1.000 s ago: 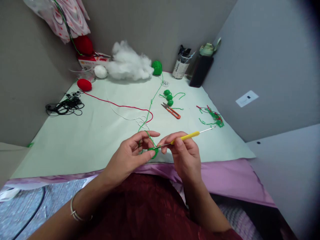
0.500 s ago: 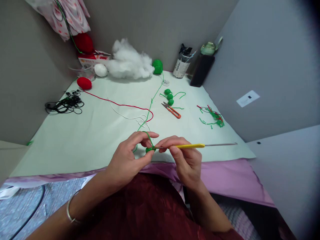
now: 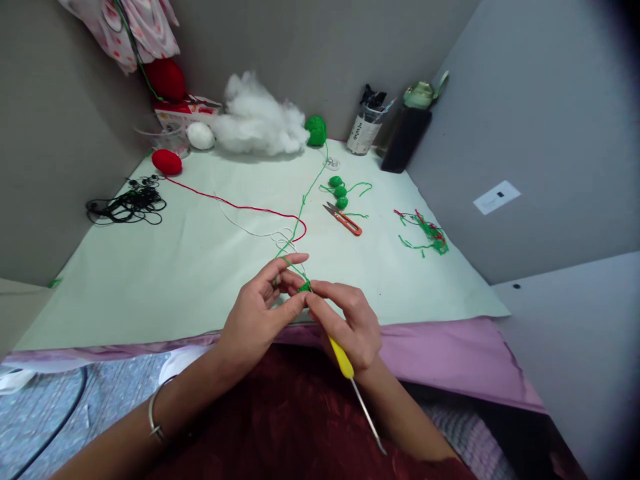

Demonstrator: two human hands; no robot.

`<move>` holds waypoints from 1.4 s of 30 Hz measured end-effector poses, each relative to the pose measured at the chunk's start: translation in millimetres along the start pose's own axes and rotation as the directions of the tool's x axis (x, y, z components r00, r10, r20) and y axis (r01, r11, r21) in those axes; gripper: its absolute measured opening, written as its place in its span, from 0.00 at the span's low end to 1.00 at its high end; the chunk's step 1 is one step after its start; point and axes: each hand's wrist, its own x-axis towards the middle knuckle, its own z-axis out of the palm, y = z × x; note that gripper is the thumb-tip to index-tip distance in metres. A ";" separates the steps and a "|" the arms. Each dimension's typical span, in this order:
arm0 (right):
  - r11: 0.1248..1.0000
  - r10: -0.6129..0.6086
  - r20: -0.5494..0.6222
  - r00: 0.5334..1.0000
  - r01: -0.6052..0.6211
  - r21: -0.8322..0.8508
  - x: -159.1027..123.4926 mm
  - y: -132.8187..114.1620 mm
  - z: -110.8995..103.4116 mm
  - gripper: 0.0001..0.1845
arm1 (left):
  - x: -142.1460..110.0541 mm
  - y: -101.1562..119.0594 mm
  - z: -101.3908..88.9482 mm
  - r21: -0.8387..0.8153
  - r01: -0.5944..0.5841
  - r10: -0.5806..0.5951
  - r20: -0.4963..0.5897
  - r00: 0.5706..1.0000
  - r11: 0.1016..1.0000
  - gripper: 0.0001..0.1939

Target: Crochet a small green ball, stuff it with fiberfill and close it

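Note:
My left hand [image 3: 257, 310] pinches a small green crochet piece [image 3: 303, 287], with the green yarn strand [image 3: 310, 187] looped over its raised forefinger. My right hand [image 3: 347, 320] grips a crochet hook with a yellow handle [image 3: 341, 357]; its hooked end meets the green piece, and the metal tail points down toward my lap. Both hands are closed and touch each other above the near edge of the pale green mat [image 3: 175, 267]. The strand runs back to a green yarn ball [image 3: 315, 130].
On the mat lie orange snips [image 3: 344, 220], three small green crocheted balls [image 3: 339, 191], yarn scraps [image 3: 425, 233], a red yarn strand [image 3: 240, 209], a red piece [image 3: 167, 162] and black cords [image 3: 125, 203]. White stuffing [image 3: 257, 120], a jar [image 3: 363, 130] and a dark bottle [image 3: 407, 133] stand at the back.
My right hand has turned the hook: its tail swung from pointing right to pointing down toward my lap. Both hands rose slightly and drew closer together.

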 end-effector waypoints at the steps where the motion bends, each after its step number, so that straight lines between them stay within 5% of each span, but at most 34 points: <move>1: 1.000 0.020 -0.044 0.999 -0.021 -0.019 -3.1 -0.3 2.8 0.17 | -1.3 -1.4 1.6 -0.080 0.031 -0.030 0.011 0.999 0.996 0.23; 4: 0.998 0.061 -0.096 0.994 -0.062 -0.006 -7.4 -0.3 6.2 0.21 | -2.6 -2.3 3.2 -0.311 0.208 -0.175 0.131 0.976 0.927 0.26; 8: 0.923 0.253 -0.020 0.967 -0.235 0.303 0.4 1.3 -2.6 0.19 | 2.1 3.4 -2.8 -0.412 0.324 -0.239 0.243 0.940 0.852 0.24; 13: 0.495 0.604 0.109 0.790 -0.478 0.725 15.1 4.3 -11.6 0.12 | 6.3 7.6 -10.6 -0.285 0.159 -0.109 0.183 0.977 0.945 0.17; 16: 0.373 0.617 0.193 0.763 -0.500 0.782 19.6 5.1 -7.3 0.09 | 5.5 5.4 -9.1 -0.217 0.093 -0.047 0.205 0.978 0.972 0.16; 20: 0.536 0.565 0.138 0.813 -0.489 0.688 19.5 1.2 -1.3 0.10 | 4.4 -0.5 -2.9 -0.194 0.084 -0.048 0.182 0.982 0.977 0.18; 25: 0.923 0.290 -0.002 0.957 -0.279 0.266 9.4 -3.5 -2.9 0.19 | 5.3 -5.4 3.8 -0.349 0.144 -0.105 0.128 0.986 0.926 0.21; 28: 0.928 0.275 -0.039 0.961 -0.255 0.272 8.9 -1.4 -5.8 0.18 | 7.2 -3.5 1.1 -0.441 0.317 -0.220 0.257 0.941 0.840 0.19; 30: 0.810 0.443 -0.050 0.895 -0.376 0.450 12.2 1.2 -6.7 0.14 | 8.4 -1.2 -1.7 -0.448 0.340 -0.244 0.259 0.934 0.827 0.18; 34: 0.383 0.664 0.153 0.732 -0.509 0.771 17.4 4.2 -2.5 0.10 | 7.5 -0.4 -1.3 -0.388 0.242 -0.179 0.192 0.965 0.889 0.17; 39: 0.328 0.679 0.212 0.702 -0.549 0.769 14.0 5.2 1.8 0.07 | 5.3 -2.2 -0.9 -0.272 0.153 -0.094 0.218 0.971 0.950 0.16; 42: 0.212 0.692 0.285 0.663 -0.564 0.798 13.6 7.2 -0.5 0.07 | 6.2 0.4 -6.1 -0.292 0.189 -0.104 0.281 0.954 0.938 0.12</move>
